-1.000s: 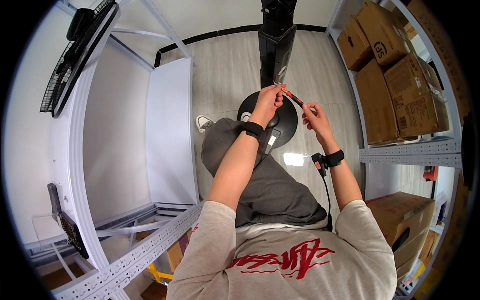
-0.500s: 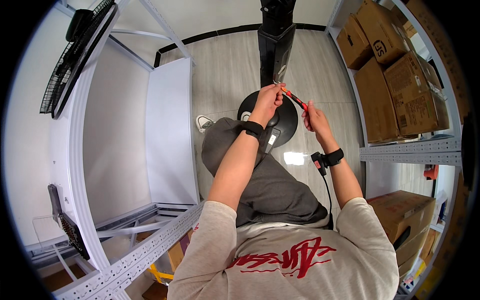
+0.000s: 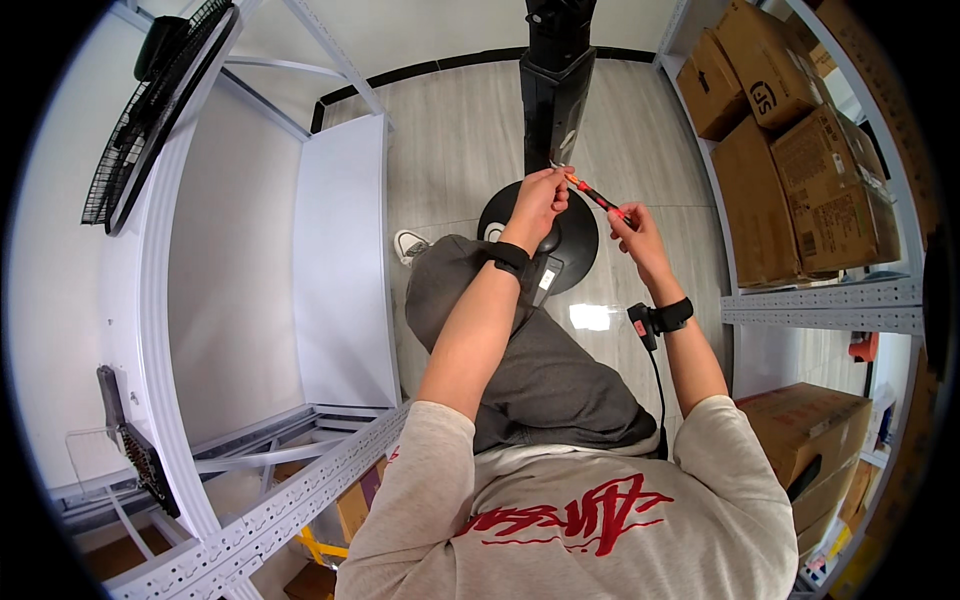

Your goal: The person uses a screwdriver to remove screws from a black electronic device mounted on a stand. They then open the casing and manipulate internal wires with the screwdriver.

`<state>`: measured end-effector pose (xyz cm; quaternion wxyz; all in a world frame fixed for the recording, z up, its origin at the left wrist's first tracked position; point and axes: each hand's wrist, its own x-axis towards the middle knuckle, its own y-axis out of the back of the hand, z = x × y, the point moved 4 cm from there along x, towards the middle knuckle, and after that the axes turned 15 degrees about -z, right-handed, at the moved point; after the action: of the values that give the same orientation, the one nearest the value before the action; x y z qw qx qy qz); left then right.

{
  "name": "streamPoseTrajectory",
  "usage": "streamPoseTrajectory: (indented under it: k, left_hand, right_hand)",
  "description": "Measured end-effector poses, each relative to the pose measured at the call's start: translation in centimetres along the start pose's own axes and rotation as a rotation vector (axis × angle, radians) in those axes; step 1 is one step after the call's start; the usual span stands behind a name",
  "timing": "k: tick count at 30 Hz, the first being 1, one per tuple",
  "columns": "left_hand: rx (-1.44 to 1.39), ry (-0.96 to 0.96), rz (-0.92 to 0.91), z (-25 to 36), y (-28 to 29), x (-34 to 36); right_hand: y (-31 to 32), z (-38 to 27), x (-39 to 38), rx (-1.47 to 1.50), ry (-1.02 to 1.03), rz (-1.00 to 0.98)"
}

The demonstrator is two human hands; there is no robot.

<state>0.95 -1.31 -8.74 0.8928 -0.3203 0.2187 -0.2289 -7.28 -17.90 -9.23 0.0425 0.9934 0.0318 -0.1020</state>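
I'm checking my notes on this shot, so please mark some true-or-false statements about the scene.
1. The right hand has its fingers on the handle end of a red-and-black tool. True.
2. The left hand lies flat on a knee. False: the left hand is at the tool's other end, near the black post.
3. Both wrists wear black straps. True.
4. The boxes on the right-hand shelf are blue. False: the boxes are brown.

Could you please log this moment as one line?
left hand: at screwdriver front | right hand: on its rear end | post: black, just beyond left hand
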Motion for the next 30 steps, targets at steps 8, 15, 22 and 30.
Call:
streamPoseTrajectory:
  k: [8, 15, 22, 30]
  left_hand:
    - [0.011, 0.006, -0.023, -0.1, 0.7, 0.1]
    - [0.008, 0.015, -0.029, -0.3, 0.9, 0.3]
    - [0.019, 0.013, -0.021, -0.1, 0.5, 0.2]
    - [0.035, 0.028, -0.008, 0.1, 0.0, -0.1]
  right_hand:
    - [0.2, -0.1, -0.6, 0.223, -0.338, -0.304]
    - [-0.5, -0.4, -0.5, 0.122, -0.110, -0.058]
    - [0.3, 1.1, 0.0, 0.250, -0.182, -0.181]
    - [0.0, 0.9, -1.0, 0.273, -0.075, -0.141]
